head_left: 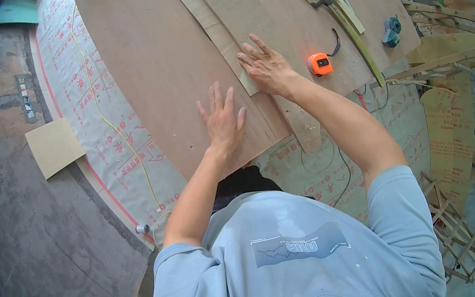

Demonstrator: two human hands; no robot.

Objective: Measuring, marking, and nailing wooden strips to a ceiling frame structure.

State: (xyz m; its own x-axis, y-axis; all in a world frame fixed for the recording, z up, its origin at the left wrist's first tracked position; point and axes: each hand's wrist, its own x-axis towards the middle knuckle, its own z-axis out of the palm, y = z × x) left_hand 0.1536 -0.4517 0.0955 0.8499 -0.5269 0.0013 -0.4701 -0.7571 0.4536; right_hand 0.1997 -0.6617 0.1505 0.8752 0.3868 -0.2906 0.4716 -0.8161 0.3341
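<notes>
My left hand (222,120) lies open on a large reddish-brown plywood sheet (143,64), its fingers spread and nothing held. To its right, my right hand (267,70) rests open over two long plywood strips placed side by side on the sheet. Its fingers reach onto the narrower, paler strip (225,44), while the palm is over the wider strip (240,5). The wider strip's near end sticks out past the sheet's front edge. Just right of my right forearm sits an orange tape measure (320,64) with a dark wrist strap.
A hammer (326,0) lies across narrow wood battens (348,25) at the far right, near a teal hand tool (391,32). Printed protective sheeting (114,112) covers the floor, with a yellow cord (99,108) along it. Wooden frames (459,231) stand right; a square board (55,147) lies left.
</notes>
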